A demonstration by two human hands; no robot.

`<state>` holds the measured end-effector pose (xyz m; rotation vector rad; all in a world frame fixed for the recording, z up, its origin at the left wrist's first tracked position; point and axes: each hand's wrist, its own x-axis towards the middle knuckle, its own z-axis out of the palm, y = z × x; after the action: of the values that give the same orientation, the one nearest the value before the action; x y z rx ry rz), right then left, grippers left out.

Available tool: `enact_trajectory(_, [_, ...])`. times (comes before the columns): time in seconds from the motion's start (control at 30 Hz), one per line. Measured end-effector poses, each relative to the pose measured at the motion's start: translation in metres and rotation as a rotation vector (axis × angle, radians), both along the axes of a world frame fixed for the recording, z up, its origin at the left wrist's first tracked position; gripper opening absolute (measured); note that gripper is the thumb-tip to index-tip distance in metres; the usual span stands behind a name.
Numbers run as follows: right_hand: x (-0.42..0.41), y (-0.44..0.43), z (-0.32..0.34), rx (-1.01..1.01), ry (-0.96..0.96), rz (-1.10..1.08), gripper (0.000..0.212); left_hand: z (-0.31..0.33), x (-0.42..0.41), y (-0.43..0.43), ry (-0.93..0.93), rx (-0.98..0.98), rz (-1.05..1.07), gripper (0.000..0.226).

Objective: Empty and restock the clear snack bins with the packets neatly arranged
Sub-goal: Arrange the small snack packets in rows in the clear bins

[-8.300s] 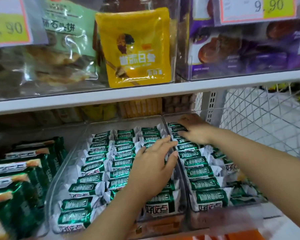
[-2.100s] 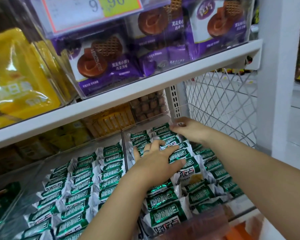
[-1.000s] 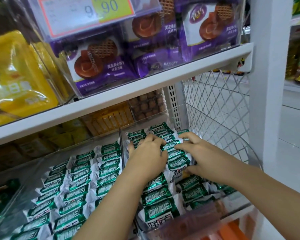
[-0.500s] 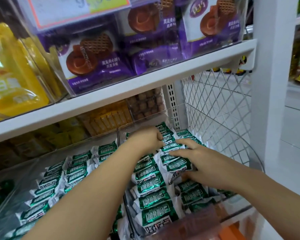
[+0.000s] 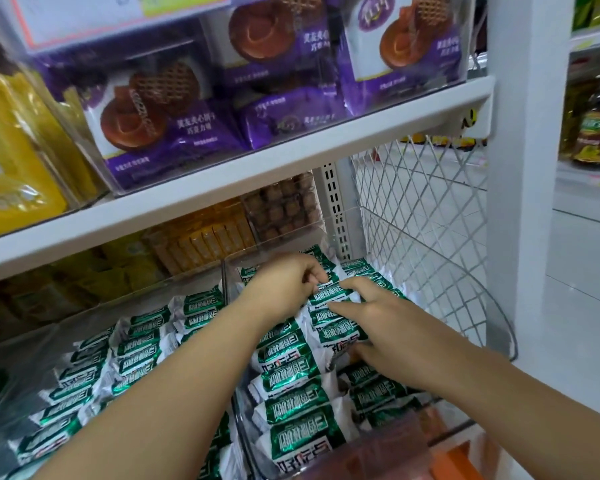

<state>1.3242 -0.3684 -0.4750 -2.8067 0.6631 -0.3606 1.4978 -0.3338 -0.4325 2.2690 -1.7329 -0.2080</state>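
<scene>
A white shelf board [image 5: 222, 188] crosses above. A wire mesh panel [image 5: 420, 209] stands beside a white post [image 5: 520, 168]. The floor [image 5: 575, 289] is pale.

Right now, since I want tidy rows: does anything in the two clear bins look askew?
Yes. In the right bin, the packets between the left hand and right hand sit bunched and tilted, higher than the flat ones at its front right. Rows in the left bin look even.

My left grip [image 5: 284, 289] and right grip [image 5: 381, 323], side by side, pinch packets [image 5: 291, 407] in the right-hand bin [image 5: 281, 242]. Left of them sits a second bin [image 5: 84, 313], also full. Above them runs a shelf [image 5: 222, 181]; wire mesh [image 5: 423, 209] stands to their right.
</scene>
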Motion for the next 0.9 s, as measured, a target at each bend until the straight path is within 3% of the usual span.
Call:
enact_trajectory(0.13, [0.002,0.001,0.002,-0.04,0.019,-0.011,0.063,0.004,-0.005,0.0,-0.105,-0.034,-0.1,0.019])
enact_trajectory(0.37, [0.003,-0.002,-0.003,-0.12,0.043,0.029,0.068,0.003,-0.003,0.002,-0.157,0.028,-0.084,0.022])
enact_trajectory(0.53, [-0.017,-0.011,0.005,0.048,0.015,0.089,0.078,0.008,-0.021,0.035,-0.122,-0.135,-0.209,0.033])
enact_trajectory(0.73, [-0.03,-0.01,0.01,-0.041,0.008,0.071,0.064,0.003,-0.024,0.056,-0.192,0.22,-0.144,0.07])
enact_trajectory(0.9, [-0.019,-0.012,-0.003,-0.029,0.125,0.034,0.073,0.002,-0.031,0.051,-0.353,0.38,-0.116,0.066])
